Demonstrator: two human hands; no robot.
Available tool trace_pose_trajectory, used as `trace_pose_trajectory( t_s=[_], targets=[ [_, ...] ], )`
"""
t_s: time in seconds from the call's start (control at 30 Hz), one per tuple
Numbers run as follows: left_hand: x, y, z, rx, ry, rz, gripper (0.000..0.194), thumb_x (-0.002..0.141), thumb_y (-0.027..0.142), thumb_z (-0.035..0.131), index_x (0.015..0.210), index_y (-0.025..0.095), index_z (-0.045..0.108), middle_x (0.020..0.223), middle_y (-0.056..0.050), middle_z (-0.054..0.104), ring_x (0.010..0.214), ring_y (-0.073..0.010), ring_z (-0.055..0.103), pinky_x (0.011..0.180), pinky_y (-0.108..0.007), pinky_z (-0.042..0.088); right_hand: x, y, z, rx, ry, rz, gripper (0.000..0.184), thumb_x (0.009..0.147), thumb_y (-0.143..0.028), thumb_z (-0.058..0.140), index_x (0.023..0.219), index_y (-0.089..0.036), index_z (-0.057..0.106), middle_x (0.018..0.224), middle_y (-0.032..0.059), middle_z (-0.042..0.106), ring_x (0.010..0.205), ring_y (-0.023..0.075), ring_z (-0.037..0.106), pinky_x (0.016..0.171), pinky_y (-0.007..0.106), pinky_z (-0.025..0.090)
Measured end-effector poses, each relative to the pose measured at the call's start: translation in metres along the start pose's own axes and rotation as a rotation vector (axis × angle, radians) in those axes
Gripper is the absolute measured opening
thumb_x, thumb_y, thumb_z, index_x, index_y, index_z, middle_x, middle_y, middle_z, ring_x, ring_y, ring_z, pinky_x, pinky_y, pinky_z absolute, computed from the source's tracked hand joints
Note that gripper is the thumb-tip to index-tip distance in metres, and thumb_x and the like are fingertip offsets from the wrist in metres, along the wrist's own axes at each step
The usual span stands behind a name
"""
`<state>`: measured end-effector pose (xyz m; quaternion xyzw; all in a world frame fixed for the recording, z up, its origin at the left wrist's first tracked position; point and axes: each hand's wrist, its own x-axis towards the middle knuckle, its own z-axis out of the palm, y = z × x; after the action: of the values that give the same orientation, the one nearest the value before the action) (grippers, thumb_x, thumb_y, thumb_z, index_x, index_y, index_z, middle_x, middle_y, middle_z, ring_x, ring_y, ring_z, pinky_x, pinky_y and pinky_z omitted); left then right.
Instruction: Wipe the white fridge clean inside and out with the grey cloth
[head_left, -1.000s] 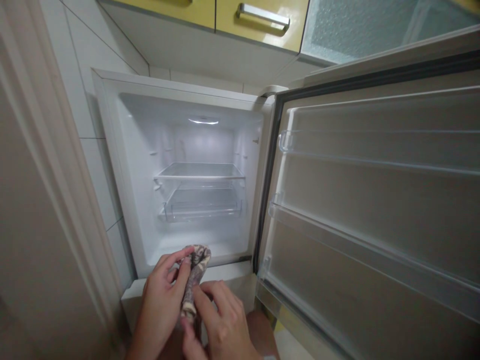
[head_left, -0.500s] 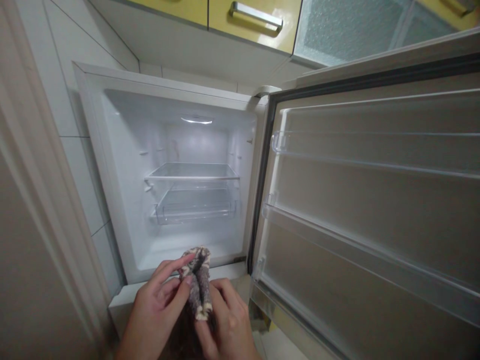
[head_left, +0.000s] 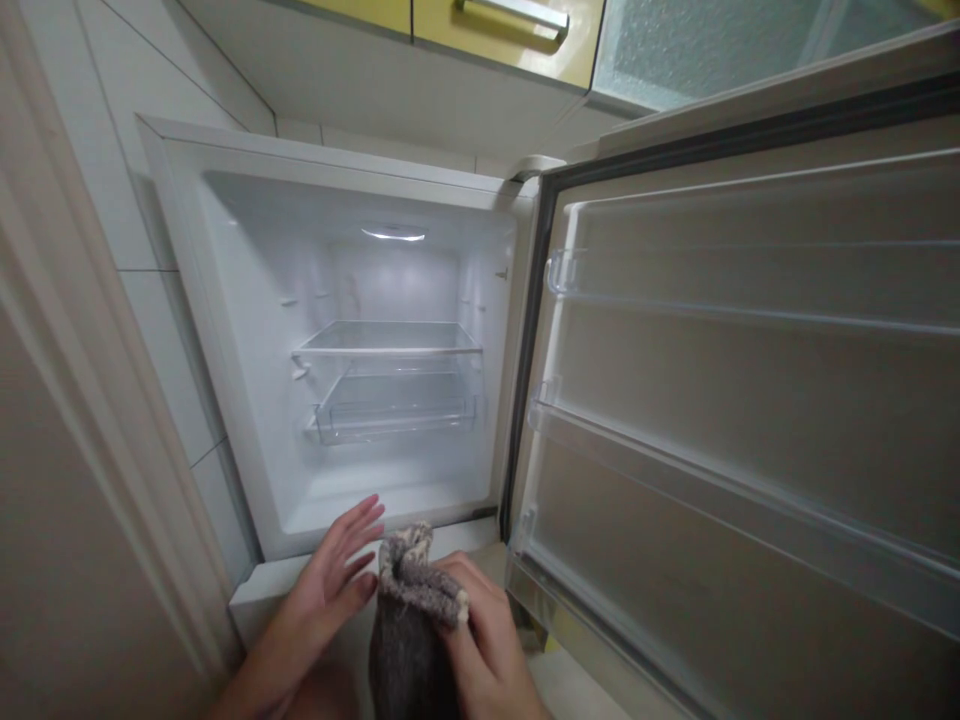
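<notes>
A small white fridge (head_left: pixel 225 330) stands open in front of me, lit inside and with nothing on its shelves. Low in the picture, my right hand (head_left: pixel 487 640) is closed on a grey-brown cloth (head_left: pixel 409 625), which hangs down from the fingers. My left hand (head_left: pixel 330 580) is beside the cloth on its left, fingers stretched out and apart, holding nothing. Both hands are just in front of the fridge's lower front edge.
The fridge door (head_left: pixel 750 400) swings open to the right, with clear door racks (head_left: pixel 675 300). Inside are a glass shelf (head_left: pixel 390 340) and a clear drawer (head_left: pixel 390 410). Yellow cabinets (head_left: pixel 510 30) hang above. A tiled wall (head_left: pixel 150 200) and a door frame (head_left: pixel 75 400) close the left side.
My left hand has let go of the cloth and opened. The cloth, bunched between both hands before, now hangs from my right hand. The view shifted slightly.
</notes>
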<state>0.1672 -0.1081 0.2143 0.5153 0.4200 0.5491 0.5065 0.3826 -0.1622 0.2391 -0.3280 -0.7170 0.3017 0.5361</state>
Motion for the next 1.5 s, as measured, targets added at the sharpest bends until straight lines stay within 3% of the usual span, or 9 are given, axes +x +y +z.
trace_pose_trajectory(
  t_s=[0.17,0.37,0.53,0.77,0.93,1.03,1.2,1.37,1.5],
  targets=[
    [-0.032,-0.013,0.008,-0.288,-0.022,-0.309,0.095,0.043,0.068,0.103,0.122,0.02,0.079,0.129,-0.018,0.079,0.136,-0.0473,0.065,0.115,-0.057,0.055,-0.003,-0.008,-0.021,0.024,0.025,0.115,0.057,0.109,-0.069,0.048,0.09,-0.021,0.072,0.088,0.0036,0.067,0.088,0.0187,0.064,0.084,0.024,0.048],
    [-0.035,0.036,0.023,-0.188,0.114,-0.19,0.05,0.058,0.041,0.103,0.098,0.019,0.084,0.096,-0.007,0.084,0.102,-0.0351,0.079,0.09,-0.042,0.067,-0.001,0.002,-0.033,0.072,0.128,0.347,0.057,0.104,-0.074,0.055,0.109,-0.022,0.077,0.107,0.0044,0.073,0.106,0.0221,0.065,0.097,0.027,0.05],
    [-0.02,0.058,0.022,-0.22,0.123,-0.216,0.062,0.06,0.038,0.102,0.116,0.02,0.082,0.107,-0.009,0.086,0.107,-0.0377,0.08,0.091,-0.044,0.068,-0.004,0.024,-0.026,0.479,-0.304,0.611,0.059,0.065,-0.065,0.099,0.093,-0.016,0.081,0.087,0.0014,0.073,0.085,0.0185,0.066,0.088,0.028,0.054],
    [-0.02,0.021,0.0,-0.192,0.035,-0.263,0.104,0.07,0.065,0.093,0.159,0.026,0.056,0.143,-0.014,0.076,0.141,-0.0402,0.066,0.119,-0.051,0.055,0.032,0.013,-0.016,0.785,0.216,0.552,0.063,0.073,-0.064,0.095,0.107,-0.014,0.078,0.095,0.009,0.077,0.084,0.0215,0.072,0.085,0.032,0.057],
    [-0.021,0.013,0.017,-0.163,0.026,-0.199,0.123,0.081,0.056,0.09,0.174,0.044,0.01,0.128,-0.005,0.082,0.127,-0.0318,0.075,0.116,-0.054,0.057,0.039,0.009,-0.025,0.806,0.231,0.789,0.126,0.059,-0.049,0.107,0.163,-0.018,0.042,0.101,0.0043,0.076,0.096,0.0228,0.075,0.094,0.033,0.057],
    [-0.02,0.02,0.014,-0.08,0.069,-0.131,0.109,0.082,0.058,0.088,0.17,0.046,0.026,0.131,-0.002,0.08,0.127,-0.0303,0.075,0.111,-0.048,0.061,0.026,0.011,-0.029,0.752,-0.006,0.778,0.156,0.055,-0.033,0.109,0.176,-0.029,0.01,0.104,0.0003,0.076,0.099,0.0218,0.075,0.1,0.036,0.054],
    [-0.012,0.011,-0.009,0.16,-0.19,-0.091,0.096,0.073,0.05,0.093,0.158,0.028,0.056,0.15,-0.011,0.071,0.133,-0.0347,0.071,0.117,-0.049,0.057,0.02,0.018,-0.039,0.508,-0.062,0.57,0.068,0.069,-0.042,0.098,0.129,-0.02,0.075,0.123,0.0069,0.073,0.118,0.0261,0.066,0.105,0.036,0.048],
    [-0.003,0.021,-0.002,0.72,-0.167,0.143,0.078,0.068,0.029,0.085,0.144,0.035,0.071,0.151,-0.007,0.071,0.142,-0.0375,0.064,0.126,-0.057,0.046,0.013,-0.011,-0.063,-0.082,-0.18,0.366,0.066,0.071,-0.022,0.088,0.135,-0.031,0.075,0.136,0.0048,0.067,0.129,0.0267,0.06,0.112,0.037,0.043],
    [0.008,0.088,0.026,0.985,-0.329,0.376,0.046,0.074,0.022,0.077,0.117,0.038,0.084,0.117,-0.003,0.083,0.114,-0.0317,0.075,0.106,-0.046,0.059,0.007,-0.078,-0.094,-0.608,-0.231,0.147,0.05,0.08,-0.015,0.071,0.128,-0.03,0.075,0.108,0.0028,0.07,0.1,0.0195,0.065,0.087,0.029,0.046]
  ],
)
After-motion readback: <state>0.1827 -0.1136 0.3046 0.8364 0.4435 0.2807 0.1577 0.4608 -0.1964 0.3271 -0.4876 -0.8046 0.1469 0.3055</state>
